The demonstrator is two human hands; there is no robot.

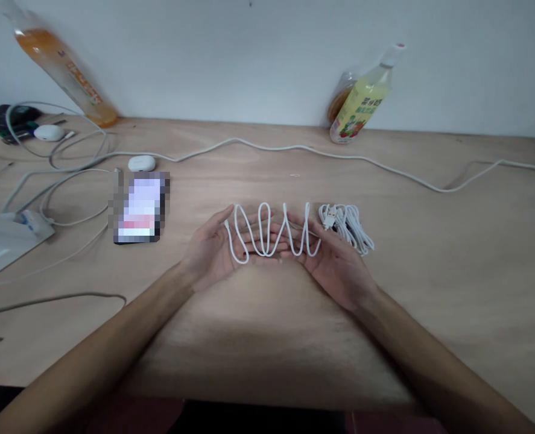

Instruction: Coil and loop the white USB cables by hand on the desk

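A white cable [264,229] lies in several tall zigzag loops across the fingers of both my hands, a little above or at the table; the exact height I cannot tell. My left hand [215,247] is palm up with its fingers stretched to the right, and the cable's connector end is near its thumb. My right hand [333,259] mirrors it, fingers stretched to the left beneath the loops. The fingertips of the two hands come close together in the middle. Just beyond my right thumb sits a bundled white cable [355,226] with a USB plug, partly hidden by the hand.
A phone [138,208] and a white earbud case [141,163] lie left of my hands. A long white cable [271,148] crosses the table [466,271] behind them. An orange drink bottle [68,72] and a yellow-labelled bottle [362,99] stand by the wall. A power strip [9,241] sits far left.
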